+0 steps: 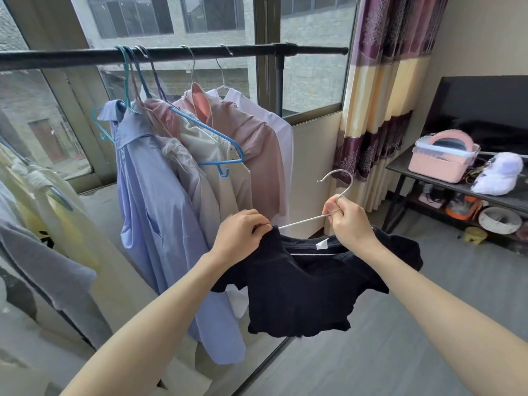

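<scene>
1. A black top (300,295) is held in the air over a grey floor (428,324), below the black clothes rail (171,54) and just right of the shirts hung there.
2. The top is draped on a silver wire hanger (303,221), whose hook is turned upward and is caught on nothing.
3. The hanger's neck is gripped by the right hand (351,221), with fingers and thumb curled tightly round the wire just under the hook.
4. The top's shoulder edge is pinched by the left hand (243,232) at the end of the hanger's arm.
5. The rail is set across a large window (200,15); a blue shirt (151,210), a beige shirt (217,155), a pink shirt (257,155) and a white shirt (283,130) are hung on it side by side.
6. A striped purple and cream curtain (380,90) is hung to the right of the window.
7. At the far right a dark table (405,167) is seen, on which a pink box (440,164) and a white cap (500,175) are placed near each other.
</scene>
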`<state>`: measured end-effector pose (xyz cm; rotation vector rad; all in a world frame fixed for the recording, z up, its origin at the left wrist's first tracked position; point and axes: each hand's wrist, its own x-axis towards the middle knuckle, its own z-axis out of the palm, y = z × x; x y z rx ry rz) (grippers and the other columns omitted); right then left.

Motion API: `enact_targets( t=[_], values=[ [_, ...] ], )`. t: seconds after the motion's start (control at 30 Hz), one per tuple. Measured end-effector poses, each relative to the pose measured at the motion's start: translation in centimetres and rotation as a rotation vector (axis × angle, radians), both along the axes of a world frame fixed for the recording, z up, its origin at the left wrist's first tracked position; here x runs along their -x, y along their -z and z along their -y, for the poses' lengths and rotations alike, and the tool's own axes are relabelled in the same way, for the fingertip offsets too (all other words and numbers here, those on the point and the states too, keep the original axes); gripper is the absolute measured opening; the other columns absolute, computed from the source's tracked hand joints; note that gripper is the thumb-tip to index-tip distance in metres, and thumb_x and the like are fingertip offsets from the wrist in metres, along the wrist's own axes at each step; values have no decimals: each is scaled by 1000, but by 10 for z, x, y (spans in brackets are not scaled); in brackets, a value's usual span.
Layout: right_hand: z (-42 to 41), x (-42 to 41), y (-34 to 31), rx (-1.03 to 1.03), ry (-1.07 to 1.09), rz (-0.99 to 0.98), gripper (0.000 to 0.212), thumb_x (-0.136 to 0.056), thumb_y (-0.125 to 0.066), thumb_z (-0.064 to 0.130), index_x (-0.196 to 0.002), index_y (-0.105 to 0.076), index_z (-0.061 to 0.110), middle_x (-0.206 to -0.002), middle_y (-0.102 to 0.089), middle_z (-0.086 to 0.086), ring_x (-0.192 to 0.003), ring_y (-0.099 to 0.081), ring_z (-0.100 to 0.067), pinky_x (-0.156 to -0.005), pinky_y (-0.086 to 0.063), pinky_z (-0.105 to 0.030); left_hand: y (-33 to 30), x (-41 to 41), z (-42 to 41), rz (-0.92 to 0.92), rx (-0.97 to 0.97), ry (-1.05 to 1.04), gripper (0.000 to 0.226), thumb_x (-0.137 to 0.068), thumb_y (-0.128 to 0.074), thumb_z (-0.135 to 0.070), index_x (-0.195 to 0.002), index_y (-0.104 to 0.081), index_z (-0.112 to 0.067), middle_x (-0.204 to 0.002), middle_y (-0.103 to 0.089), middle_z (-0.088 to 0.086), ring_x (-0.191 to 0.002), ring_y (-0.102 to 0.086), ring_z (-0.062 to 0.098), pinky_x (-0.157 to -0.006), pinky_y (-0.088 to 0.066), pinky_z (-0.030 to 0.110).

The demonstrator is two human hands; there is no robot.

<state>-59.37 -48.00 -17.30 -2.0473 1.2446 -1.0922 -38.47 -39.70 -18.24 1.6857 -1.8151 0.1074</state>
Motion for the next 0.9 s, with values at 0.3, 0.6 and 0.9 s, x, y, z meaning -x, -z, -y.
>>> enact_targets(
  t=[0.3, 0.6, 0.9],
  values=[
    [-4, 3, 0, 45, 11, -57, 26, -97, -42, 19, -73, -52, 16, -60, -55, -8, -61, -51, -28, -68, -45, -43, -6, 8, -11, -195, -68, 109, 20, -89, -57, -32, -105, -68, -25, -98, -60, -13, -75, -55, 0, -72, -44, 22],
    [-16, 0, -14, 32, 4, 91, 22, -93, -52, 20, -79, -63, 7, -59, -61, 3, -52, -50, 1, -57, -35, -11, 7, 24, -9, -23, -191, -38, 23, -95, -46, -31, -98, -56, -11, -90, -66, 3, -85, -58, 27, -71, -47, 41],
    [-21, 27, -6, 180, 251, 329, 22, -94, -47, 12, -112, -59, 8, -109, -57, -1, -98, -54, -10, -83, -36, -10, 5, 13, -2, -118, 0, -61, 13, -93, -49, -20, -87, -57, -10, -79, -67, 3, -76, -61, 30, -78, -43, 42]
  ],
)
